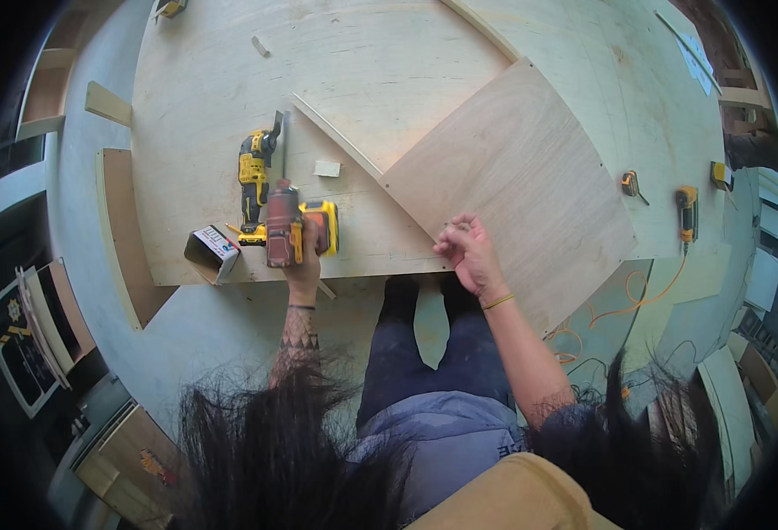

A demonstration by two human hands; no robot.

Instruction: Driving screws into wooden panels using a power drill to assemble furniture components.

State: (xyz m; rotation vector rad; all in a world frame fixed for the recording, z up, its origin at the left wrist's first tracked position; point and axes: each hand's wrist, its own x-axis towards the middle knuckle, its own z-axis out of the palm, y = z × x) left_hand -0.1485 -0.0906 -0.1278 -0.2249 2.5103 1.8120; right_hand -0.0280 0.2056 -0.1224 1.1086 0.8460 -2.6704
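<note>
My left hand [303,276] is wrapped around the grip of a red cordless drill [281,231] with a yellow-and-black battery. Its long bit points toward the far side of the table. Just left of it a yellow-and-black oscillating multi-tool [254,172] lies on the tabletop. Over the near left edge of a square plywood panel [517,168], my right hand [466,252] has its thumb and fingers pinched together. Something tiny and dark seems to show at the fingertips, too small to name. Small dark screw heads or holes dot the panel's corners.
The panel overhangs the near edge of the plywood worktable [203,71]. A small box [213,253] sits at the front left, a wood offcut [327,169] beyond the drill. On the right lie a tape measure [630,183] and a yellow nailer [687,214] with an orange hose [641,299].
</note>
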